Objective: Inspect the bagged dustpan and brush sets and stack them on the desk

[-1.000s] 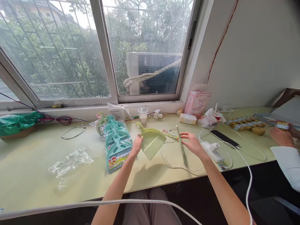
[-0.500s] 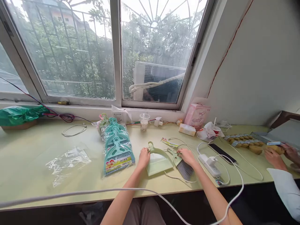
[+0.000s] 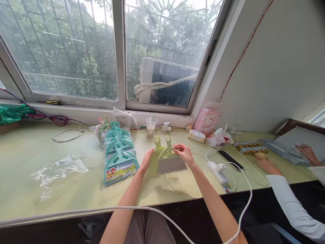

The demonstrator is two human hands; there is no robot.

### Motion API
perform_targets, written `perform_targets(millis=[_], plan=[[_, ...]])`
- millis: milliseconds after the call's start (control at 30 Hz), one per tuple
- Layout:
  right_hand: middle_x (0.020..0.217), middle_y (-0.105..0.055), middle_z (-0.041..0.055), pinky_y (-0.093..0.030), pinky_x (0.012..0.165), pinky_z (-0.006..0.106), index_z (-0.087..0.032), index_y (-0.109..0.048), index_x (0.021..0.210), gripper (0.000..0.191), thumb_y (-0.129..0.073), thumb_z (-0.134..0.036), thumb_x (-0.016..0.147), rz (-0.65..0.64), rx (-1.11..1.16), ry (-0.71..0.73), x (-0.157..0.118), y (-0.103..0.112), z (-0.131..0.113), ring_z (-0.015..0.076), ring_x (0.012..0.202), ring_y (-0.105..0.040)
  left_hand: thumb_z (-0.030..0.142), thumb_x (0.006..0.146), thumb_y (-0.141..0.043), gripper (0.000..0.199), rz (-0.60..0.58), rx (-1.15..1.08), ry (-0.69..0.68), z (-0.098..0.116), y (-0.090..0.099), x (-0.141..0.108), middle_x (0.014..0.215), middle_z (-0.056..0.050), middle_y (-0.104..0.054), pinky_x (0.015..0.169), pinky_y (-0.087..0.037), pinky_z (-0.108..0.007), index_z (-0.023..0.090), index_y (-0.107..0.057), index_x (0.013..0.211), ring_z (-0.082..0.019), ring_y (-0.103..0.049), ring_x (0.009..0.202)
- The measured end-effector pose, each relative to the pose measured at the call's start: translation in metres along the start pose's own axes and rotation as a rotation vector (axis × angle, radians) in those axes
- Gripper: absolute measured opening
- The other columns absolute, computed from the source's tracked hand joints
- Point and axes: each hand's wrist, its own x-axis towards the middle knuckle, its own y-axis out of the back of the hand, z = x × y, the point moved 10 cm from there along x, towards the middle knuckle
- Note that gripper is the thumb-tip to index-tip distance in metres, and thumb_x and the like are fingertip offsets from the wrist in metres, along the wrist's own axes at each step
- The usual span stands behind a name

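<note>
My left hand [image 3: 146, 160] grips the left edge of a pale green dustpan [image 3: 153, 165], held up off the table with its handle pointing away from me. In front of the dustpan, my right hand [image 3: 185, 154] has its fingers closed on a green hand brush [image 3: 168, 151] with grey bristles. The brush overlaps much of the pan, and the two handles stand side by side. To the left lie several teal dustpan-and-brush sets [image 3: 119, 162] in clear wrappers, overlapping in a row.
Crumpled clear plastic [image 3: 61, 173] lies on the left of the table. A power strip [image 3: 217, 173], a black phone [image 3: 230, 160] and white cables are on the right. A drink cup [image 3: 151, 127] stands near the window. Another person's hand [image 3: 268, 164] touches a yellowish item at far right.
Both hands have lifted the dustpan and brush off the table. The brush has moved left, over the pan. My view has shifted right, and the other person's hands have moved apart.
</note>
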Motion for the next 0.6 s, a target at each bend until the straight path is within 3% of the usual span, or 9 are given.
perform_targets(millis=[100,200,300,400,500,600], plan=[[0.085,-0.073,0.006,-0.052,0.081,0.038,-0.021,-0.067,0.081,0.02,-0.067,-0.041,0.077,0.109,-0.23,0.066,0.006,-0.034,-0.001,0.0221,0.081,-0.066,0.071,0.076,-0.06,0.066,-0.174,-0.074,0.047,0.0,-0.022,-0.008,0.103,-0.01,-0.075,0.092,-0.05,-0.041,0.016,-0.071,0.112,-0.03,-0.066,0.104],[0.09,-0.072,0.0078,-0.049,0.085,0.039,-0.021,-0.068,0.083,0.009,-0.063,-0.029,0.083,0.131,-0.442,0.12,0.006,-0.055,-0.002,0.0247,0.093,-0.063,0.06,0.068,-0.075,0.067,-0.126,-0.048,0.013,0.003,-0.019,-0.007,0.11,-0.01,-0.073,0.095,-0.048,-0.041,0.015,-0.068,0.117,-0.03,-0.065,0.106],[0.094,-0.072,0.0094,-0.044,0.092,0.042,-0.022,-0.07,0.091,0.011,-0.062,-0.026,0.086,0.165,-0.624,0.161,0.004,-0.06,-0.01,0.0274,0.103,-0.058,0.055,0.067,-0.078,0.066,-0.087,-0.044,0.001,0.0,-0.014,-0.002,0.112,-0.012,-0.072,0.095,-0.048,-0.04,0.012,-0.068,0.116,-0.03,-0.064,0.107],[0.125,-0.065,0.0111,-0.034,0.105,0.047,-0.023,-0.068,0.113,0.026,-0.057,-0.024,0.089,0.184,-0.704,0.244,0.006,-0.063,-0.024,0.0288,0.122,-0.05,0.052,0.073,-0.073,0.06,-0.054,-0.052,-0.037,0.002,-0.009,0.0,0.115,-0.011,-0.071,0.096,-0.047,-0.039,0.013,-0.067,0.118,-0.029,-0.063,0.108],[0.146,-0.052,0.0067,-0.032,0.109,0.044,-0.028,-0.058,0.134,0.044,-0.053,-0.026,0.09,0.001,-0.612,0.251,0.019,-0.074,-0.023,0.0274,0.134,-0.044,0.051,0.076,-0.071,0.055,-0.019,-0.051,-0.056,0.003,-0.006,-0.001,0.116,-0.01,-0.071,0.097,-0.046,-0.038,0.014,-0.067,0.117,-0.028,-0.062,0.11],[0.132,-0.064,0.0057,-0.041,0.101,0.038,-0.027,-0.055,0.138,0.051,-0.056,-0.036,0.088,-0.235,-0.479,0.155,0.034,-0.086,-0.008,0.0273,0.122,-0.056,0.049,0.076,-0.071,0.054,-0.037,-0.057,-0.065,0.004,-0.009,-0.002,0.118,-0.01,-0.07,0.098,-0.046,-0.038,0.015,-0.067,0.117,-0.028,-0.062,0.112]])
